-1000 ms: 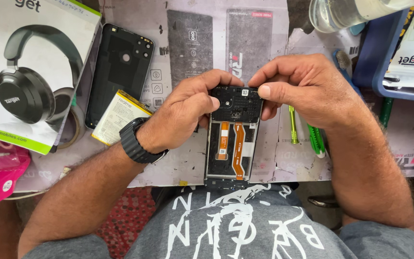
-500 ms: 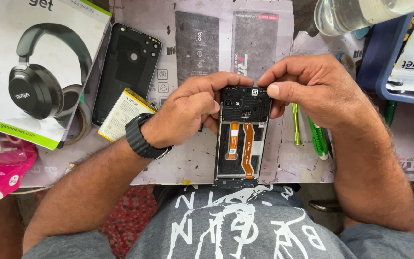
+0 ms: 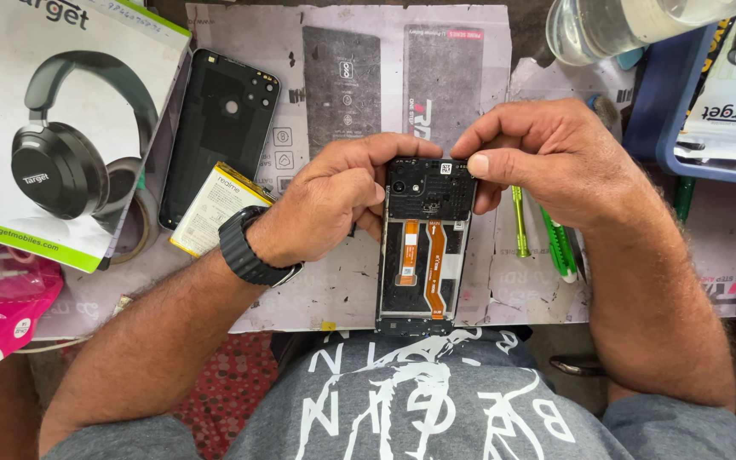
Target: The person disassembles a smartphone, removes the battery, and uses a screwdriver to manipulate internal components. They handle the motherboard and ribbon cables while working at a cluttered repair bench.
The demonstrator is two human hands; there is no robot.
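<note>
Opened smartphone [image 3: 424, 247], its back removed so that orange flex cables [image 3: 436, 255] are exposed, is held above the edge of a paper-covered worktable [image 3: 334, 290]. Its top end is gripped from both sides: the left hand [image 3: 325, 204] and the right hand [image 3: 547, 162] are closed on it with pinching fingertips. A black back cover [image 3: 215, 128] and a battery [image 3: 215, 209] are laid nearby on the left.

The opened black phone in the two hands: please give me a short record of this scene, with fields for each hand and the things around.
Held thing: opened black phone with orange flex cables, back side up
Left hand: grip on the phone's upper left edge
Right hand: fingertips pinch the upper right corner
Left of phone: black plastic back cover; white flat battery; white headphone box
Right of phone: green tools; blue tray
</note>
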